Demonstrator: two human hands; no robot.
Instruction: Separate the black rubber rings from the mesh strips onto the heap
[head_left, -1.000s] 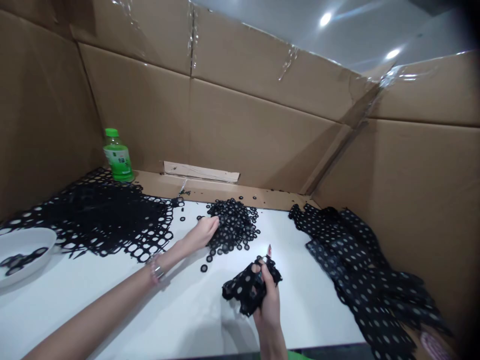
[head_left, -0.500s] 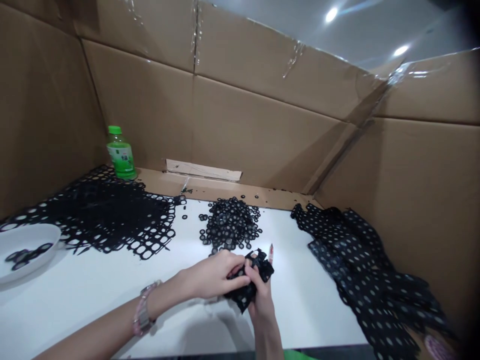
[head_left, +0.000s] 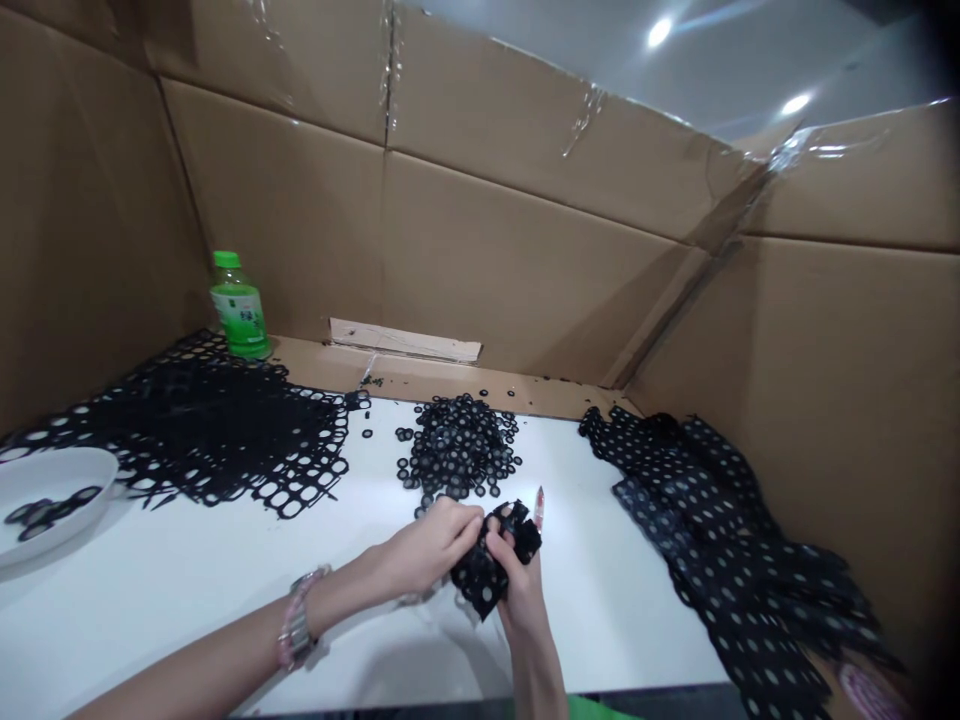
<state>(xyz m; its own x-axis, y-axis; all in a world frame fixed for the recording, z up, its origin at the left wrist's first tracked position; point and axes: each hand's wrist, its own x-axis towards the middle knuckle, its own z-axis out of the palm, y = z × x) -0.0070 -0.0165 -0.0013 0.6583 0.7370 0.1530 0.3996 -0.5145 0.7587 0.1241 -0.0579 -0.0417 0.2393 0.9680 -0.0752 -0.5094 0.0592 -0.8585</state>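
Note:
My right hand [head_left: 519, 585] grips a crumpled piece of black rubber sheet [head_left: 480, 575] dotted with round, ring-like marks and holes. My left hand [head_left: 435, 545] is closed against the sheet's left side, thumb and fingers pinched together; whatever lies between the fingertips is hidden. Just beyond both hands is a heap of small black rings [head_left: 461, 450] on the white table [head_left: 300, 600]. A slim pointed tool [head_left: 540, 505], reddish and clear, shows beside the right hand; whether it is held or lying down I cannot tell.
Black netting full of round holes [head_left: 217, 420] is piled at left, behind a white bowl [head_left: 97, 510] with several rings inside. A green drink bottle [head_left: 241, 315] stands at back left. Dotted black sheets [head_left: 712, 530] lie along the right. Cardboard walls [head_left: 525, 280] surround the table.
My left hand has come back from the ring heap to the rubber sheet, and has shifted slightly away from the thumb since half a second ago. My right hand keeps its hold.

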